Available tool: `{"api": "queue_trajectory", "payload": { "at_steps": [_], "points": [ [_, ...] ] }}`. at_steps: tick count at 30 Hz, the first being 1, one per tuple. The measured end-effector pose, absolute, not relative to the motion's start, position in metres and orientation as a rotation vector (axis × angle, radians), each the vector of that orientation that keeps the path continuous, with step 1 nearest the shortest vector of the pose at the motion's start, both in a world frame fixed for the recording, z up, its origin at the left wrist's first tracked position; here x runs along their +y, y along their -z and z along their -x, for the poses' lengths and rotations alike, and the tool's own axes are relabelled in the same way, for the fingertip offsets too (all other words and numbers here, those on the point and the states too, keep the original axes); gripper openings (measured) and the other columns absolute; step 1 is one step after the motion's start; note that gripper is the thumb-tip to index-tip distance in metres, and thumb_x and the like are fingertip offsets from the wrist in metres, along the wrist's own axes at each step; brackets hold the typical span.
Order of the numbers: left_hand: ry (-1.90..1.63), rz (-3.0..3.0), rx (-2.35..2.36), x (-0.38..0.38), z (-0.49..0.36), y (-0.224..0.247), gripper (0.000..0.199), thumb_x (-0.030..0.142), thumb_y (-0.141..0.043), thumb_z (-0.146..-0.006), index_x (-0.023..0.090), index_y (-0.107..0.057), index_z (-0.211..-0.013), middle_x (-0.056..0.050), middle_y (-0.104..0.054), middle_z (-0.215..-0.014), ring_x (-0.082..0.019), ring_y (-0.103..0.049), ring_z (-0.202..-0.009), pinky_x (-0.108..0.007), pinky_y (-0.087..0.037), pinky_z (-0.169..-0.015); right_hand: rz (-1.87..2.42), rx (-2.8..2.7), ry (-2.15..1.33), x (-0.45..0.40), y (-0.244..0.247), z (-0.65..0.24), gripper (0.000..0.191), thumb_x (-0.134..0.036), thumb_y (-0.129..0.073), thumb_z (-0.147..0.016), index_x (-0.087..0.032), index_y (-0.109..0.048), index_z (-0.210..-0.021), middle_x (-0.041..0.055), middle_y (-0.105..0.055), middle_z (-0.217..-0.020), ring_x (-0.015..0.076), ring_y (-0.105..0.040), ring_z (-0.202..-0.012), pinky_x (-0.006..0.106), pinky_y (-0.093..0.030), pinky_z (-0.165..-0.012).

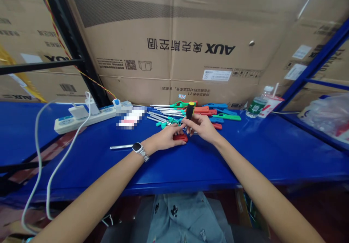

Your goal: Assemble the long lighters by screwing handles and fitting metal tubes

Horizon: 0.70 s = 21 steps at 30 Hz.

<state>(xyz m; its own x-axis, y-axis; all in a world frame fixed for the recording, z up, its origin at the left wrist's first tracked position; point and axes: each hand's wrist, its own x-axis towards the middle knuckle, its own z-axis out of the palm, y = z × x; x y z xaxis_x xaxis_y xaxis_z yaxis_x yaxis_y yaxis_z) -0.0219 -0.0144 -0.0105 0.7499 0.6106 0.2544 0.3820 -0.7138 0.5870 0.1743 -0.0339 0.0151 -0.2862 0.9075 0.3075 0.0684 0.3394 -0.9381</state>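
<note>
A large cardboard box (185,28) stands behind the table, its print upside down: a bold "AUX" beside Chinese characters reading 奥克斯空调, with a QR code, a sofa-like drawing and a white barcode label (217,75). More boxes at both sides also show "AUX". The blue table (218,163) has a glossy top, framed by a black metal post (79,43) at left and blue shelf bars at right, where a clear plastic bag (325,115) sits. Patterned grey-blue clothing (185,217) shows below the table edge.

At left, a white power strip (92,118) holds plugs, with white cables looping down. Near the right rear, a bottle (256,106) with a green label stands beside a red and white cup (271,106) with a straw.

Against the box lies a pile of lighters (201,111), red, green and blue, many of their metal tubes pointing left. The left hand (170,135), a watch (138,148) at its wrist, grips a red lighter (180,138) just in front of the pile. The right hand (203,126) grasps a black and yellow screwdriver (190,110) by its raised handle; its tip is hidden. A metal tube (120,147) shows left of the watch. The smallest thing is a tag (182,96), its red writing too small to read.
</note>
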Motion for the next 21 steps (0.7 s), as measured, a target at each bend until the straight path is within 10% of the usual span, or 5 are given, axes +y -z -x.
{"api": "queue_trajectory", "payload": {
  "at_steps": [21],
  "points": [
    [-0.614,-2.493,0.8,-0.015,0.022,0.008,0.021,0.038,-0.071,-0.085,0.018,-0.064,-0.09,-0.008,-0.067,-0.095,-0.024,-0.061,-0.087,-0.037,-0.05,-0.077,0.956,-1.63,-1.132,-0.031,-0.017,-0.175,0.05,-0.066,-0.072,-0.075,-0.017,-0.067,-0.088,0.0001,-0.064,-0.058,0.0151,-0.062,-0.05,0.024,-0.044,-0.043]
  ]
}}
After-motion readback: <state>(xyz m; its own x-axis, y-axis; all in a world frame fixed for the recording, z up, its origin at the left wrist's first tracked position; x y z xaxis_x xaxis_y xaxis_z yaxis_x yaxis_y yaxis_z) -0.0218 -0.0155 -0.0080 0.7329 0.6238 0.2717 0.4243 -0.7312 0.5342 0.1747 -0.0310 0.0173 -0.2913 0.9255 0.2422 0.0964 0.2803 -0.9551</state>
